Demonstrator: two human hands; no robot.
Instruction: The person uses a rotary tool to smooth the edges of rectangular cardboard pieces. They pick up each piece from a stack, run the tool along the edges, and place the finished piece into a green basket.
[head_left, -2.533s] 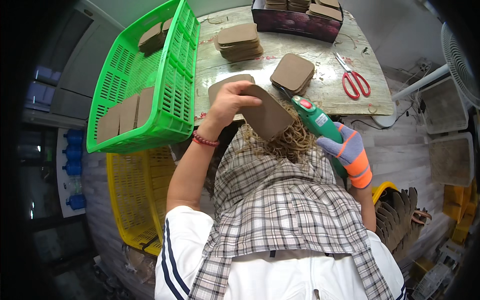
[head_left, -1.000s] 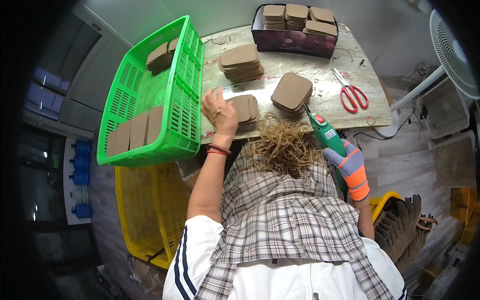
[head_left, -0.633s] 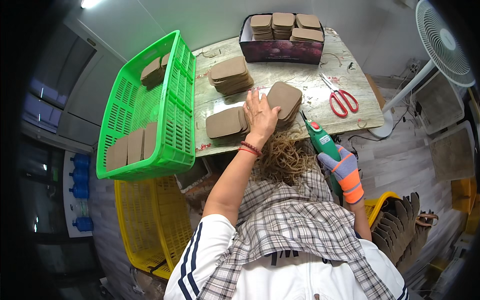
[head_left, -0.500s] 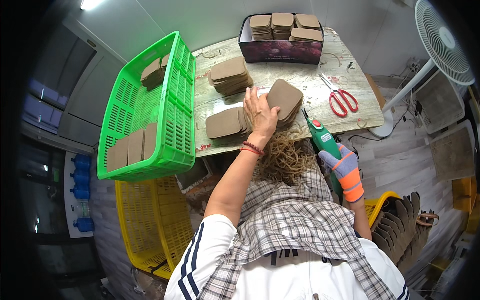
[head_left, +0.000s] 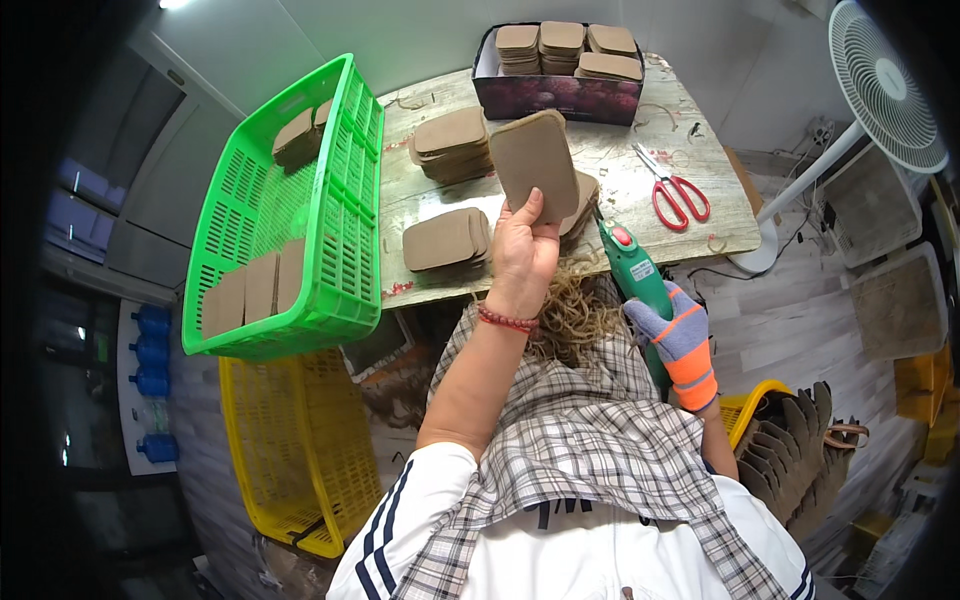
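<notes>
My left hand (head_left: 525, 262) grips a brown rounded-corner pad (head_left: 534, 158), thumb on its face, raised in front of the table. Partly hidden behind it is a stack of like pads (head_left: 584, 204). In my right hand (head_left: 680, 345), gloved in grey and orange, sits a green handheld power tool (head_left: 632, 266) with a red button; its narrow dark tip points up beside that stack. Two more stacks stand left of my left hand, a tall one (head_left: 451, 133) farther off and a low one (head_left: 440, 241) nearer. Tangled brown trimmings (head_left: 567, 318) lie on my checked apron (head_left: 560, 440).
Red-handled scissors (head_left: 680, 201) lie at the table's right. A dark box (head_left: 560, 100) of stacked pads stands at the back. The green crate (head_left: 350, 220) on the left holds more pads. Yellow baskets (head_left: 300, 450) flank me below; a white fan (head_left: 885, 85) stands far right.
My left hand has taken a pad from the right-hand stack and lifted it, turning it upright. The right hand still holds the power tool in nearly the same place.
</notes>
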